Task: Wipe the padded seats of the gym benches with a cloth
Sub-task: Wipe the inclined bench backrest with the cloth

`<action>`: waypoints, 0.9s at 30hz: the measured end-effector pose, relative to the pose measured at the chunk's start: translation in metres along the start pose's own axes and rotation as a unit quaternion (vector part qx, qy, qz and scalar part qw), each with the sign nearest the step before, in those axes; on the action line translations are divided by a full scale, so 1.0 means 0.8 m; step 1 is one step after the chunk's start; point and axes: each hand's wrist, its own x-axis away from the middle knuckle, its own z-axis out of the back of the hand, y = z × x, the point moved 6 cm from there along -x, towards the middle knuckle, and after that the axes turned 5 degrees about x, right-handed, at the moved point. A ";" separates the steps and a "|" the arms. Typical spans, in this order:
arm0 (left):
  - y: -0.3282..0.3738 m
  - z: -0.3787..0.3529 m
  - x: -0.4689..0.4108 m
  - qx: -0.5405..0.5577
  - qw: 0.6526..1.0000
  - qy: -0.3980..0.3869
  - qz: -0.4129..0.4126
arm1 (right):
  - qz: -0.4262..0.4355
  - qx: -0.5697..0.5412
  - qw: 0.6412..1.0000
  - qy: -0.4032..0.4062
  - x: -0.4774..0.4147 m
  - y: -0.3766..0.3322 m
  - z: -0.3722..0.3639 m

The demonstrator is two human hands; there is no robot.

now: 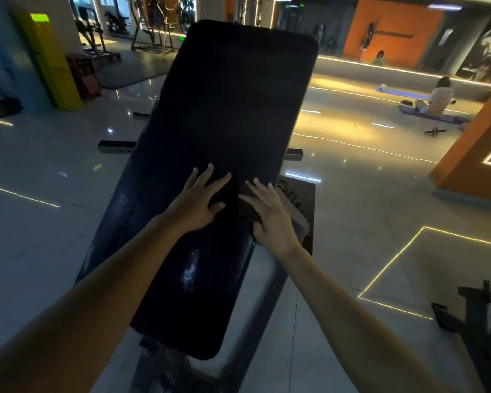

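Observation:
A long black padded bench (pixel 233 103) runs away from me down the middle of the view. A dark cloth (pixel 245 202) lies on the pad about halfway along, hard to tell from the black padding. My left hand (pixel 201 199) lies flat on the pad with fingers spread, beside the cloth's left edge. My right hand (pixel 270 214) presses on the cloth with straight, spread fingers near the pad's right edge. A damp, shiny patch (pixel 189 273) shows on the pad nearer to me.
The bench's metal frame (pixel 298 211) sticks out to the right under the pad. A person (pixel 437 99) sits on a mat at the far right. An orange wall corner (pixel 476 154) stands right, other gym machines (pixel 482 316) at bottom right and far left. Glossy tiled floor surrounds the bench.

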 end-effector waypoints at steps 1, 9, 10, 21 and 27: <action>0.000 0.000 0.001 -0.002 1.000 0.001 -0.002 | 0.001 -0.011 1.000 0.000 0.014 -0.006 -0.008; 0.001 -0.003 0.007 -0.007 1.000 -0.002 0.000 | -0.044 -0.059 0.996 0.044 0.090 -0.049 -0.052; 0.001 -0.002 0.007 -0.007 1.000 -0.002 0.000 | -0.067 -0.058 0.994 0.071 0.090 -0.049 -0.050; 0.004 -0.002 0.006 -0.004 1.000 -0.011 0.014 | -0.282 -0.142 0.914 0.255 0.050 -0.035 -0.022; 0.009 -0.002 0.003 -0.011 0.999 -0.012 0.037 | -0.299 -0.246 0.876 0.288 0.072 -0.047 -0.033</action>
